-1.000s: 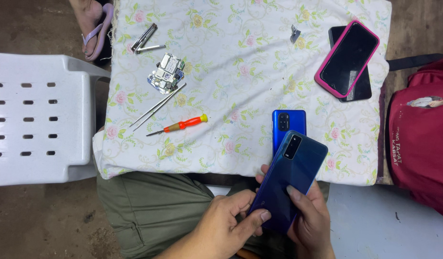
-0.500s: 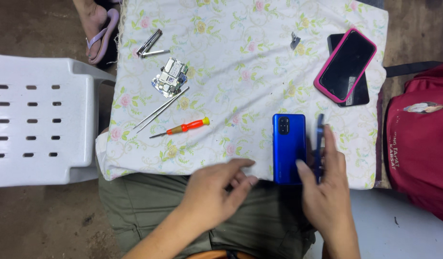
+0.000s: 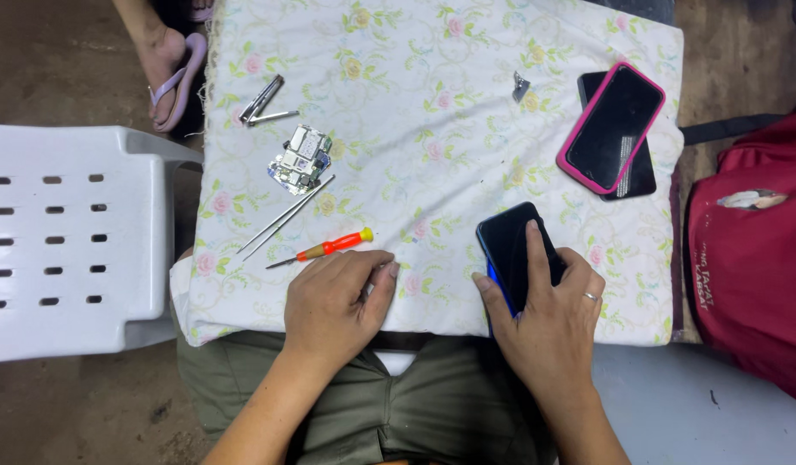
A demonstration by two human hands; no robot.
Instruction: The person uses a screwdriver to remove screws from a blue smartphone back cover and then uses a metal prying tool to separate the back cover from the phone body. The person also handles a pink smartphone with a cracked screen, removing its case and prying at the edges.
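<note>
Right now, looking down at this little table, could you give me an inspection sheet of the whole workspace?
Surface: floral cloth covering a small table, draped over the near edge.
Job's things: dark phone with blue edge, screen up, lying on the cloth near the front edge.
Clutter: orange-handled screwdriver, tweezers, circuit board, metal clipper-like tool, small metal part, pink-cased phone lying on another dark phone.
Hands: right hand resting on the dark phone, ring on one finger; left hand flat on the cloth beside the screwdriver.
Cables: nothing seen.
Surroundings: white plastic chair, red bag, another person's foot in a sandal, earthen floor.
</note>
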